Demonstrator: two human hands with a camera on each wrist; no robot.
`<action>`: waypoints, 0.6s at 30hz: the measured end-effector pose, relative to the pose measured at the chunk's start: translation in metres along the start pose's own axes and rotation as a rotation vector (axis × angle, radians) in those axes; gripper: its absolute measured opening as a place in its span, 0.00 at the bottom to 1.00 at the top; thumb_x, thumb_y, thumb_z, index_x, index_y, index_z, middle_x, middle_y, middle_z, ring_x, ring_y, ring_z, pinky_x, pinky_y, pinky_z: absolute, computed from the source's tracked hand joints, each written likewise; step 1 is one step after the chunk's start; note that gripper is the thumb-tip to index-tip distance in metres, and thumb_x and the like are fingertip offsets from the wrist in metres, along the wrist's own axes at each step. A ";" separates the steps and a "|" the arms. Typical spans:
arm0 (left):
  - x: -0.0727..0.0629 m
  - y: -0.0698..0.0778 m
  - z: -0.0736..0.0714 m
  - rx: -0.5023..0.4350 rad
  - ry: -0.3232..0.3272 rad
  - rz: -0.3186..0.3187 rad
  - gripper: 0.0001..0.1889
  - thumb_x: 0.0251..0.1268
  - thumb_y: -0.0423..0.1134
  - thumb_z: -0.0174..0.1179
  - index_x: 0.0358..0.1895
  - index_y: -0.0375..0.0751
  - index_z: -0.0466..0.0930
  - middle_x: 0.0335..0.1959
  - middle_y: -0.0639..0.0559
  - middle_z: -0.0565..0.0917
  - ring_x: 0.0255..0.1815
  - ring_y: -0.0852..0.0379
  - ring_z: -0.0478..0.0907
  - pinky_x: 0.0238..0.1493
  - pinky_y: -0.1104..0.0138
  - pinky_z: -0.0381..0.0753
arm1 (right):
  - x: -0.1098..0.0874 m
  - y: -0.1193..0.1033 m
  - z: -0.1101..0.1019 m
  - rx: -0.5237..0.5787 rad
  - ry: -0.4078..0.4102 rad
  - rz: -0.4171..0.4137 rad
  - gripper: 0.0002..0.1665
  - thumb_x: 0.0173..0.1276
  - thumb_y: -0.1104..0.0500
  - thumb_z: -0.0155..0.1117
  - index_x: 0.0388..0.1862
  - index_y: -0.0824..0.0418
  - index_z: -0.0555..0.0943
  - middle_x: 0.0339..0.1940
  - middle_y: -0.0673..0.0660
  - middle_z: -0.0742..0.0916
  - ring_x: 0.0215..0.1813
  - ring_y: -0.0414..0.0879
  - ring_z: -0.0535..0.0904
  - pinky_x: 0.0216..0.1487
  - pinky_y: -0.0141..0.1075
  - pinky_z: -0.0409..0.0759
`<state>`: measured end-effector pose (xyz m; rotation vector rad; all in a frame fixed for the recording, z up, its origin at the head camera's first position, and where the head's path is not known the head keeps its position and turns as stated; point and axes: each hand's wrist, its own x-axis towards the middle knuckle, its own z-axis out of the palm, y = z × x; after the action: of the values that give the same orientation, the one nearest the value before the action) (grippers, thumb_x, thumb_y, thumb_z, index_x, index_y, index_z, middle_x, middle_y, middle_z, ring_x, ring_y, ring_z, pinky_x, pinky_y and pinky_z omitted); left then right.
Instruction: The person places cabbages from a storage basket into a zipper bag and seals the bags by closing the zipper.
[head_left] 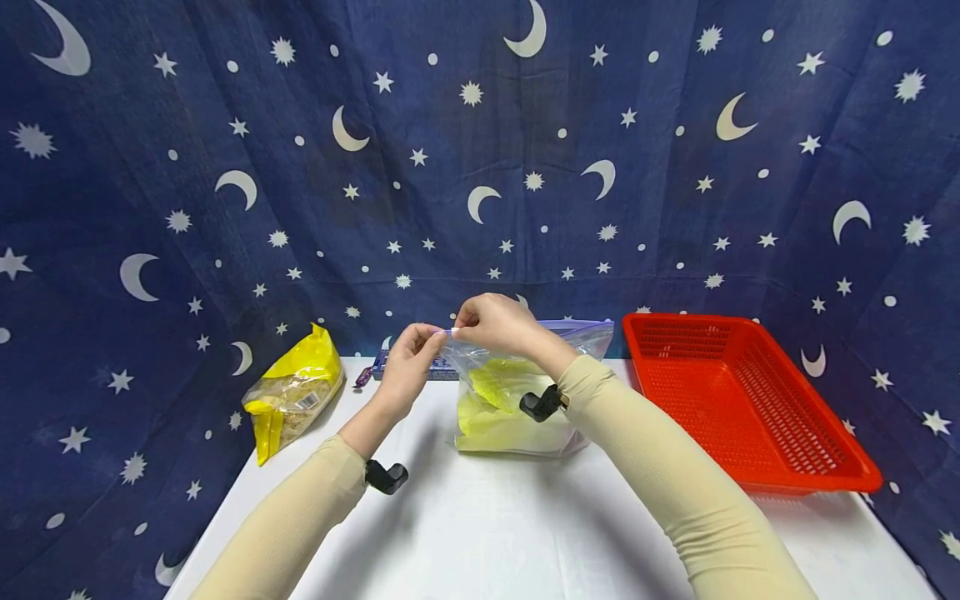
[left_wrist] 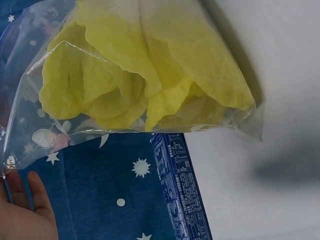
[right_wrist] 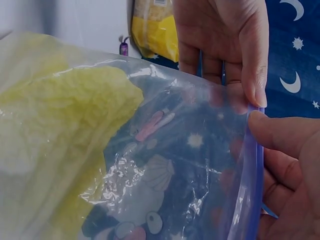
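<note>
A clear zip bag (head_left: 597, 337) with a purple zip strip (right_wrist: 259, 175) stands on the table, with pale yellow-green cabbage leaves (head_left: 483, 417) inside. At its upper left corner, my left hand (head_left: 408, 362) pinches the end of the strip between thumb and fingers. My right hand (head_left: 498, 323) pinches the strip right beside it, thumb on the near side in the right wrist view. The fingertips of both hands almost meet. Cartoon print shows on the film. Only part of the left hand (left_wrist: 25, 215) appears in its own wrist view.
To the right stands a red plastic basket (head_left: 750, 400). A yellow bag of dry food (head_left: 296, 392) lies at the left edge. Behind the zip bag are a blue box (left_wrist: 182, 192) and a small purple-wrapped candy (head_left: 363, 377). A star-patterned curtain (head_left: 450, 242) hangs behind the white table (head_left: 465, 525).
</note>
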<state>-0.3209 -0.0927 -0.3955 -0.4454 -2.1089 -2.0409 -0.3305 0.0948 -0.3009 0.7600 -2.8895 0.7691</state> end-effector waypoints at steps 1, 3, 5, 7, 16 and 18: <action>0.000 0.000 0.000 0.000 0.000 0.003 0.11 0.78 0.41 0.58 0.51 0.36 0.76 0.44 0.50 0.79 0.47 0.55 0.75 0.62 0.51 0.75 | -0.001 0.000 -0.001 -0.002 -0.001 0.001 0.08 0.70 0.51 0.70 0.39 0.53 0.88 0.36 0.45 0.88 0.38 0.41 0.82 0.42 0.38 0.82; 0.000 0.000 0.001 0.003 -0.007 0.006 0.11 0.78 0.41 0.58 0.51 0.36 0.76 0.44 0.50 0.79 0.47 0.56 0.75 0.62 0.49 0.74 | -0.002 0.000 -0.002 -0.009 -0.004 0.003 0.08 0.70 0.50 0.70 0.39 0.53 0.88 0.36 0.45 0.88 0.38 0.41 0.82 0.42 0.38 0.82; 0.000 0.001 0.001 0.009 -0.010 0.007 0.11 0.78 0.41 0.58 0.50 0.36 0.76 0.44 0.50 0.79 0.47 0.56 0.75 0.60 0.55 0.75 | -0.002 0.001 -0.002 -0.020 -0.005 0.001 0.08 0.70 0.50 0.70 0.39 0.53 0.88 0.35 0.45 0.88 0.37 0.41 0.81 0.42 0.38 0.81; 0.000 0.001 0.001 0.015 -0.013 0.008 0.11 0.79 0.41 0.58 0.50 0.36 0.75 0.45 0.49 0.79 0.47 0.56 0.75 0.59 0.58 0.76 | -0.002 0.002 -0.003 -0.032 -0.003 0.001 0.08 0.69 0.50 0.70 0.39 0.52 0.88 0.35 0.45 0.88 0.37 0.41 0.81 0.42 0.38 0.81; -0.001 0.003 0.002 0.028 -0.009 0.002 0.12 0.78 0.42 0.58 0.50 0.36 0.76 0.44 0.49 0.79 0.48 0.55 0.76 0.56 0.63 0.76 | -0.007 0.004 -0.007 -0.055 0.009 -0.012 0.08 0.69 0.50 0.70 0.38 0.52 0.88 0.33 0.45 0.88 0.36 0.41 0.80 0.43 0.39 0.80; -0.001 0.003 0.002 0.027 -0.005 0.002 0.11 0.78 0.42 0.58 0.51 0.36 0.76 0.44 0.49 0.79 0.48 0.55 0.76 0.56 0.63 0.76 | -0.007 0.006 -0.007 -0.051 0.011 -0.008 0.08 0.69 0.50 0.71 0.38 0.53 0.88 0.33 0.45 0.88 0.37 0.41 0.80 0.43 0.39 0.80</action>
<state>-0.3183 -0.0910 -0.3929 -0.4486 -2.1349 -2.0096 -0.3272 0.1060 -0.2982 0.7592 -2.8820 0.6944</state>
